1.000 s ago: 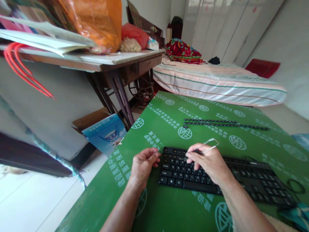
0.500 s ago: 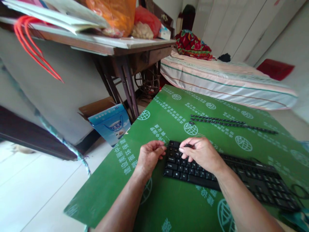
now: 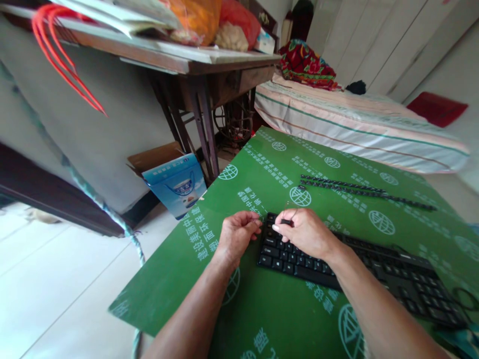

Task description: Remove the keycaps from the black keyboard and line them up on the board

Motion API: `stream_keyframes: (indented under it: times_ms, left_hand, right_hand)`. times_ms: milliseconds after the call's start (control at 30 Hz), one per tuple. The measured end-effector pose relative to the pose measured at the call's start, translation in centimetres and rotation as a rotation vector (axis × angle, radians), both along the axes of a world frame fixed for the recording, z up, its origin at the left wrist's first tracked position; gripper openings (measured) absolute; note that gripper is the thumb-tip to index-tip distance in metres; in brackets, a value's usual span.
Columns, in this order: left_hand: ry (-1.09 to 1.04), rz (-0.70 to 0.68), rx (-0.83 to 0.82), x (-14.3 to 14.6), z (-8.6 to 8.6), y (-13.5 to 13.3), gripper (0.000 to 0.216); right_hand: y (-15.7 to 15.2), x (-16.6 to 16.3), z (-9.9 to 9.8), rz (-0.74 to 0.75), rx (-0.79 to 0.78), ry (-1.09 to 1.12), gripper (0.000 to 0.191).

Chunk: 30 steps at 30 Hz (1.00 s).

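Note:
A black keyboard lies on a green printed board. My right hand hovers over the keyboard's upper left keys, its fingers closed in a pinch on a small black piece that looks like a keycap. A thin wire loop shows faintly above the fingers. My left hand sits at the keyboard's left end with its fingers curled and its fingertips against the corner. What it holds, if anything, is hidden.
Two long rows of small black pieces lie on the board beyond the keyboard. A wooden table piled with bags and papers stands at the left, with a blue carton below it. A bed lies behind. A black cable curls at the right.
The wire loop tool stood out above my right hand a second ago and is now mostly hidden. My right hand has closed up and shifted left to the keyboard's corner. The view has tilted down.

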<state>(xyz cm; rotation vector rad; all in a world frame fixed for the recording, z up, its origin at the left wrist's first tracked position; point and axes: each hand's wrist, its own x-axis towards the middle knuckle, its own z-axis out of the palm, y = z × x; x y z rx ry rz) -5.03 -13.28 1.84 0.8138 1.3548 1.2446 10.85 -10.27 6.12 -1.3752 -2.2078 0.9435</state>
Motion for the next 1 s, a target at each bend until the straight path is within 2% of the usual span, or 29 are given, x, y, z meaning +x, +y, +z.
stream_keyframes:
  times_ms: [133, 233, 367, 533, 700, 833, 933, 1000]
  left_hand:
    - [0.002, -0.012, 0.008, 0.0, -0.3, 0.0, 0.013]
    - [0.001, -0.010, 0.012, 0.0, -0.4, 0.0, 0.012]
    - [0.005, 0.004, 0.010, 0.0, -0.2, 0.0, 0.012]
    - [0.010, 0.005, 0.009, 0.0, -0.1, 0.0, 0.013]
    - [0.077, -0.028, 0.051, 0.1, -0.6, 0.0, 0.011]
    - [0.343, -0.109, 0.254, 0.2, -1.0, -0.2, 0.015]
    - [0.604, -0.215, 0.472, 0.4, -0.7, -0.5, 0.021]
    - [0.715, -0.292, 0.550, 0.8, -0.6, -0.5, 0.025]
  right_hand:
    - [-0.4, -0.1, -0.1, 0.025, 0.080, -0.015, 0.018]
    - [-0.7, -0.1, -0.3, -0.019, 0.133, -0.030, 0.022]
    - [-1.0, -0.1, -0.9, -0.076, 0.092, -0.044, 0.026]
    - [-1.2, -0.6, -2.1, -0.225, 0.092, -0.002, 0.025]
    - [-1.2, -1.0, -2.8, -0.351, 0.131, -0.019, 0.017]
    - [-1.3, -1.0, -3.1, -0.394, 0.148, -0.005, 0.012]
    - [-1.3, -1.0, -3.3, -0.409, 0.176, 0.032, 0.009]
    - [-1.4, -1.0, -3.4, -0.406, 0.202, 0.059, 0.008]
